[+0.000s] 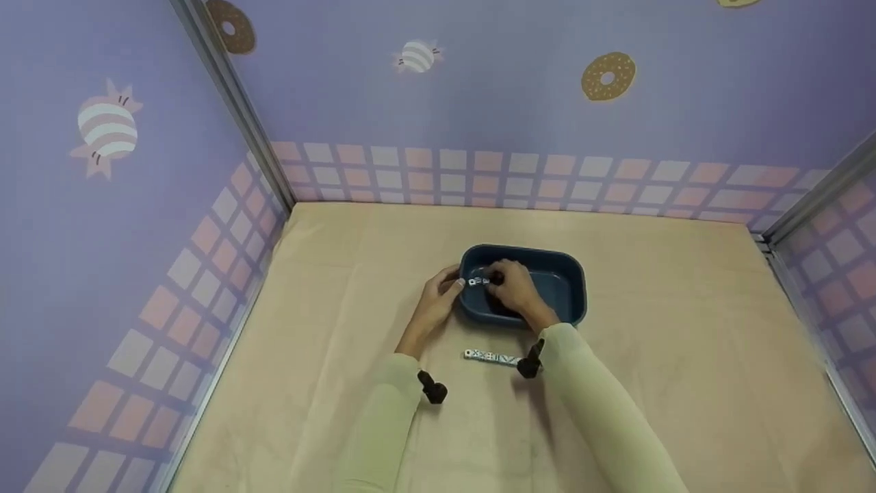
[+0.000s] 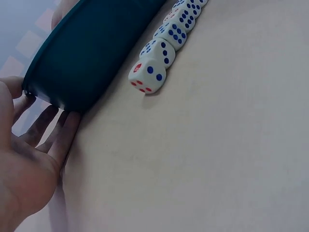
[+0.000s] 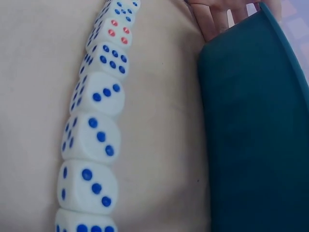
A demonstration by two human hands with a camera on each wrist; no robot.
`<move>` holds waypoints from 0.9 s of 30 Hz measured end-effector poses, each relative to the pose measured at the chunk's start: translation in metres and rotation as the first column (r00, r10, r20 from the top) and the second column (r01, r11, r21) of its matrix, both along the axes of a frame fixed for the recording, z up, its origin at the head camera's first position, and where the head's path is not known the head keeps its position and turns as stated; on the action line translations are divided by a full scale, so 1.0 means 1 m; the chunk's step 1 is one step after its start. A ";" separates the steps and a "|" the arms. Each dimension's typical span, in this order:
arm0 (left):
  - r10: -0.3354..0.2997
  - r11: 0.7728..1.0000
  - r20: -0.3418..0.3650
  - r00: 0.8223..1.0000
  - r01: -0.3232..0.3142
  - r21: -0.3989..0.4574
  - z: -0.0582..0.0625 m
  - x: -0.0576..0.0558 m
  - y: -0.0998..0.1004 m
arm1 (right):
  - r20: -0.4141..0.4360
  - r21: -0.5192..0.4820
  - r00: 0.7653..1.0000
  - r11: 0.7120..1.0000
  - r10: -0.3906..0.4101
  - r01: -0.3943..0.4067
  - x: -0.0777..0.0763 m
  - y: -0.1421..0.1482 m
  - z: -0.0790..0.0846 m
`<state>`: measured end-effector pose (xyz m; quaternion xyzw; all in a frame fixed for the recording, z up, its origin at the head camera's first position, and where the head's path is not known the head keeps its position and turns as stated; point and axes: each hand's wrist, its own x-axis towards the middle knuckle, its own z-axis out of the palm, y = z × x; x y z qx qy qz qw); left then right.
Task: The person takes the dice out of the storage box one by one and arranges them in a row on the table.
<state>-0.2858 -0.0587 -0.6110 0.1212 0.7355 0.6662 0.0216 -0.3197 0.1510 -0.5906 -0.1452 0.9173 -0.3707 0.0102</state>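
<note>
A dark blue-green plastic basin point(image 1: 564, 291) stands on the cloth. My left hand point(image 1: 436, 299) holds its left end, thumb at the rim and fingers against the outer wall, as the left wrist view shows the hand point(image 2: 34, 150) too. My right hand point(image 1: 514, 286) reaches down inside the basin with bent fingers, beside a few white dice point(image 1: 476, 281); its fingertips are too small and dark to show whether they pinch a die. In front of the basin lies a straight row of white dice point(image 1: 489, 357) with blue and red pips, touching face to face.
A beige cloth point(image 1: 328, 411) covers the table. Purple panels point(image 1: 493, 103) with printed sweets and a checked band enclose the back and sides. Black wrist mounts point(image 1: 432, 388) sit on both sleeves, the right one above the right end of the dice row.
</note>
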 end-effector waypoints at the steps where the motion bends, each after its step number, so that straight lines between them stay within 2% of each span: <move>1: 0.003 1.000 0.003 1.000 -0.003 0.002 0.000 0.000 0.000 | 0.017 -0.007 1.000 1.000 -0.006 0.006 0.000 0.000 0.000; 6: 0.019 1.000 0.033 0.999 -0.020 0.021 -0.002 0.001 0.000 | 0.099 0.004 0.995 1.000 -0.010 0.010 -0.002 0.001 -0.001; 12: 0.009 0.999 0.042 0.999 -0.011 0.048 0.000 0.000 0.001 | 0.110 0.028 0.994 1.000 0.001 -0.004 -0.003 0.000 0.000; 16: -0.004 1.000 0.043 0.999 0.003 0.026 0.003 0.000 0.001 | 0.132 0.035 0.991 0.999 0.015 -0.020 -0.003 0.001 0.005; 20: -0.006 1.000 0.040 0.999 0.006 0.005 0.003 -0.001 -0.001 | 0.175 0.027 0.984 0.999 0.034 -0.039 -0.001 0.001 0.014; 23: -0.008 0.999 0.040 0.999 0.007 0.032 0.000 -0.002 -0.002 | 0.187 0.029 0.980 0.996 0.072 -0.079 0.005 0.002 0.025; 27: -0.005 0.999 0.067 0.998 0.001 0.054 -0.001 -0.003 0.001 | 0.146 0.012 0.978 0.988 0.150 -0.154 0.018 0.009 0.041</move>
